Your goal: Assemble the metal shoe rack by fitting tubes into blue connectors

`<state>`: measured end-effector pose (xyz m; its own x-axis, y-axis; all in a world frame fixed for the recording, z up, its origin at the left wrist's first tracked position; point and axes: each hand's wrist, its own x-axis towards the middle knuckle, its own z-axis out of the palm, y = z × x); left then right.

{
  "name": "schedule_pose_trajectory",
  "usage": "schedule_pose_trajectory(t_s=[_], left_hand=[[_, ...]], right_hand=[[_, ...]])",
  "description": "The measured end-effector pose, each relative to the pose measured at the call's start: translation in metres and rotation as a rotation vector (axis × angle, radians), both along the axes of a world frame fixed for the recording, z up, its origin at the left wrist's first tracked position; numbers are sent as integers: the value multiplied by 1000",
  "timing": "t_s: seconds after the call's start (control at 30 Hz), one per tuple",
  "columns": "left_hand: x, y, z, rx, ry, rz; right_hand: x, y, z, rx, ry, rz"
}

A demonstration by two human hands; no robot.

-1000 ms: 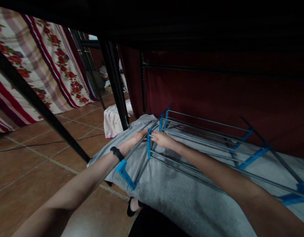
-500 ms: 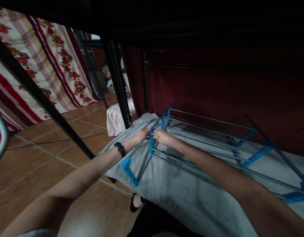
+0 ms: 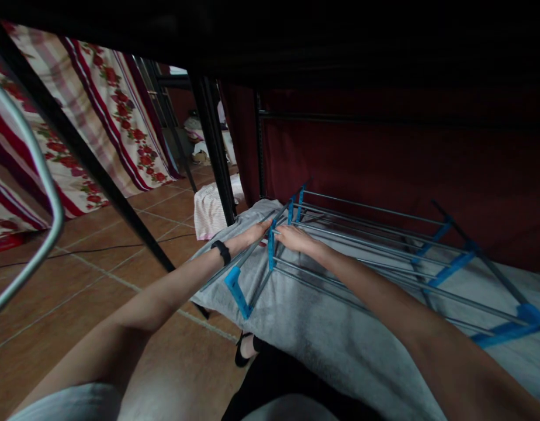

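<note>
A folding drying rack [image 3: 271,252] with grey metal rods and blue plastic brackets lies on its side across a grey mattress cover. At its left end, my left hand [image 3: 255,233] is closed round the frame tube, just left of an upright blue bracket; a dark band circles that wrist. My right hand [image 3: 293,238] grips at the same bracket from the right, with its fingers curled where a rod meets the blue plastic. Most fingertips are hidden behind the tube and bracket. A blue corner foot [image 3: 238,292] sticks out nearer to me.
The grey-covered bed [image 3: 314,333] sits under a dark overhead frame, with a black post [image 3: 218,152] at its far left corner. A slanting black bar [image 3: 99,169] and a curved silvery tube [image 3: 55,213] stand at the left. A dark red curtain [image 3: 384,158] hangs behind.
The view has shifted slightly left, and more of the curved silvery tube shows. Both hands keep their hold at the same bracket; the rack's near left corner appears a little higher and further right.
</note>
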<state>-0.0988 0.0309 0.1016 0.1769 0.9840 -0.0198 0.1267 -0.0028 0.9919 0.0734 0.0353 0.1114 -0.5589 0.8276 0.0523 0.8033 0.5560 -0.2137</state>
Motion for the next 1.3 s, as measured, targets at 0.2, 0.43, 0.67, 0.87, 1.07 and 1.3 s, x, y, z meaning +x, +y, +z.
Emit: schedule_pose_trajectory(t_s=[0.2, 0.43, 0.67, 0.87, 1.07, 1.3], left_hand=[[-27, -34, -6, -132, -223, 93], [-61, -152, -28, -107, -364, 145], [-23, -167, -50, 154, -283, 340], [-12, -157, -51, 120, -276, 511], [-7, -162, -40, 85, -196, 545], [-4, -158, -43, 91, -235, 574]], right_hand=[[0, -40, 10, 268, 104, -3], [-39, -54, 14, 334, 299, 459], [-69, -54, 3, 323, 72, 464], [-69, -52, -1, 405, -22, 536], [-70, -53, -2, 383, -9, 514], [-69, -50, -6, 412, -8, 522]])
